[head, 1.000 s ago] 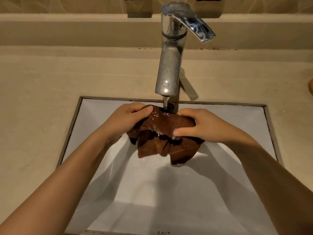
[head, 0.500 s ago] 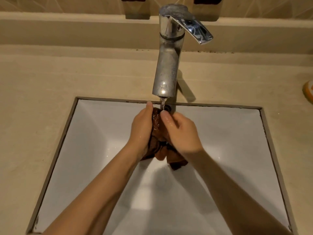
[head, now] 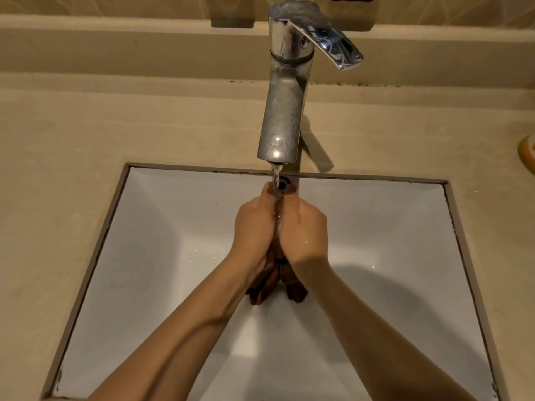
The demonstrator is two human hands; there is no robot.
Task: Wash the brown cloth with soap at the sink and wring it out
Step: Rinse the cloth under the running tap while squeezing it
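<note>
My left hand (head: pixel 254 227) and right hand (head: pixel 304 230) clench the brown cloth (head: pixel 265 283) between them, its length running from the tap (head: pixel 283 111) toward me.

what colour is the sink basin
White sink basin, seen in the head view.

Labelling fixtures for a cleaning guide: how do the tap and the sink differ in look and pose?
The tap is dull, spotted metal; the sink is white. The tap stands upright on the beige counter; the sink is set down into it. The tap is tall and narrow; the sink is wide and rectangular. Shared: water runs from the tap into the sink.
</note>
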